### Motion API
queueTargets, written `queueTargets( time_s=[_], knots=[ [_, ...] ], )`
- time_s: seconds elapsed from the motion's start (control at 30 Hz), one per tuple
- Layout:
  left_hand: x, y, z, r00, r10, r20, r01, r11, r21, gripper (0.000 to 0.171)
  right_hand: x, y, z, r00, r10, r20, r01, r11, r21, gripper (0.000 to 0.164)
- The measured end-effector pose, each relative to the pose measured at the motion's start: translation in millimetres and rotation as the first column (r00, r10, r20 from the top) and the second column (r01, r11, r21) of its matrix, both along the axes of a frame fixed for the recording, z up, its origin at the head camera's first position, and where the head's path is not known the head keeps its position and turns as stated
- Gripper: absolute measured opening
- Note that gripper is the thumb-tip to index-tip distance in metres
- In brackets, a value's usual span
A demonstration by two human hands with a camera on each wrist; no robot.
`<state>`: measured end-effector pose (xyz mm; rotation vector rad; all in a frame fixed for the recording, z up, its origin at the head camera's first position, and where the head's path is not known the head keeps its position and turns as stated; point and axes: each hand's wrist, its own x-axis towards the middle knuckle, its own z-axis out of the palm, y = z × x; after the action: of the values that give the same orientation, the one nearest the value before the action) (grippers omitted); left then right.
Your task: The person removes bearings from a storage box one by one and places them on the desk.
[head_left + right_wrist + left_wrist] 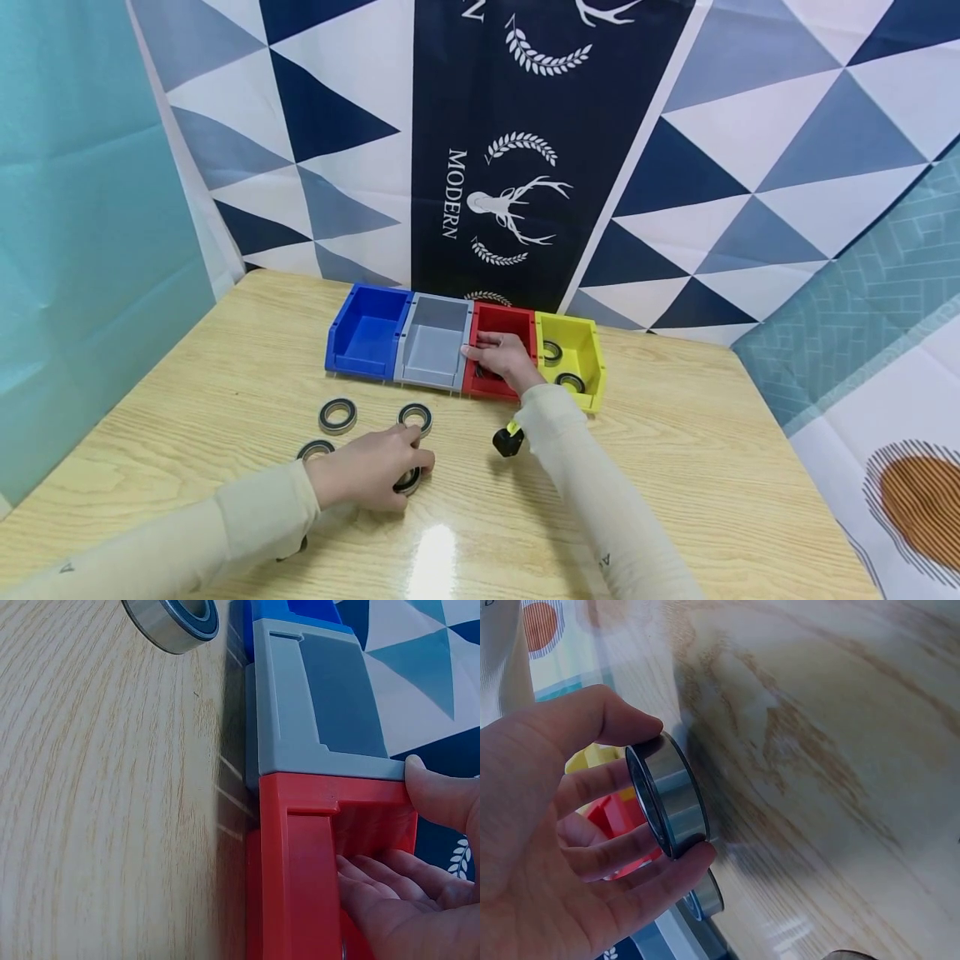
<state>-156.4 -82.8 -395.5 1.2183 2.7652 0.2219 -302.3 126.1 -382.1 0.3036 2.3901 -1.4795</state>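
My left hand (371, 468) is low over the table and pinches a ball bearing (676, 799) between thumb and fingertip, its steel outer ring facing the left wrist camera. Just beyond those fingers lies another bearing (415, 408). My right hand (504, 360) reaches into the red bin (309, 877), fingers extended inside and thumb at the wall shared with the grey bin (300, 712). Part of a dark ring shows under this hand in the head view; the rest is hidden.
A blue bin (366, 333) stands at the row's left end. Two bearings (570, 382) sit in the yellow bin (598, 367) at the right end. More bearings (337, 415) lie on the table left of my left hand. A patterned cloth (337, 167) hangs behind.
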Motion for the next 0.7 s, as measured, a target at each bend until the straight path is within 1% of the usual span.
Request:
queueTargets(
  time_s=[0.13,0.3,0.43,0.7],
  knots=[
    [0.3,0.2,-0.7,1.0,-0.016,0.011,0.016,1.0,0.011,0.035,0.4,0.7,-0.3,1.0,0.005,-0.009,-0.005,1.0,-0.012,0.063],
    [-0.1,0.0,-4.0,1.0,-0.016,0.005,0.016,1.0,0.006,0.036,0.7,0.0,-1.3,1.0,-0.004,-0.008,0.004,1.0,0.0,0.063],
    [1.2,-0.2,-5.6,1.0,-0.012,-0.013,0.012,1.0,-0.001,0.037,1.1,-0.6,-1.4,1.0,-0.005,-0.006,0.005,1.0,0.017,0.063],
    [1.4,0.4,-6.9,0.999,-0.014,-0.041,0.014,1.0,-0.003,0.036,2.2,0.1,0.2,1.0,-0.002,-0.011,0.002,1.0,0.009,0.063]
  ],
)
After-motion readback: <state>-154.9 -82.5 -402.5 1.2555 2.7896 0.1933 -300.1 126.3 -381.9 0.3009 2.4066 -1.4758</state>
